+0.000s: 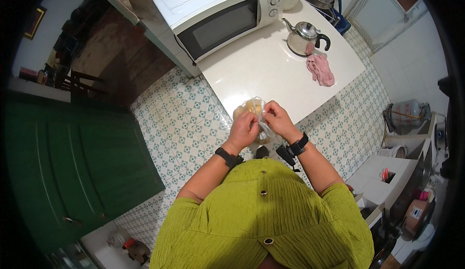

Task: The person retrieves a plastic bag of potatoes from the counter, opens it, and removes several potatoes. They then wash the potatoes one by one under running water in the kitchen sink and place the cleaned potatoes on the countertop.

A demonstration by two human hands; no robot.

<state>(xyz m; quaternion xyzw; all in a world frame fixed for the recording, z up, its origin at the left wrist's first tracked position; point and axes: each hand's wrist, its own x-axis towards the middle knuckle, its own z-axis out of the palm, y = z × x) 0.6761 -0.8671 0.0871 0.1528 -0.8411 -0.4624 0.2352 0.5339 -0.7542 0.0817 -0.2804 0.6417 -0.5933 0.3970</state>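
At the near corner of the white table [250,72] is a clear plastic bag [253,105] with yellowish contents I cannot make out. My left hand [243,130] pinches the bag's plastic on its left side, fingers curled. On the other side, my right hand [279,119] grips a gathered part of the same plastic between thumb and fingers. The two hands are close together, with thin plastic stretched between them. Part of the bag hangs below my hands, past the table's edge, and my fingers hide some of it. Each wrist wears a black strap.
A white microwave oven [225,18] stands at the table's back left. To the right are a metal kettle [303,38] and a pink cloth [320,71]. A green door [80,167] fills the left. At right stand a gas cylinder [408,114] and a counter [385,171].
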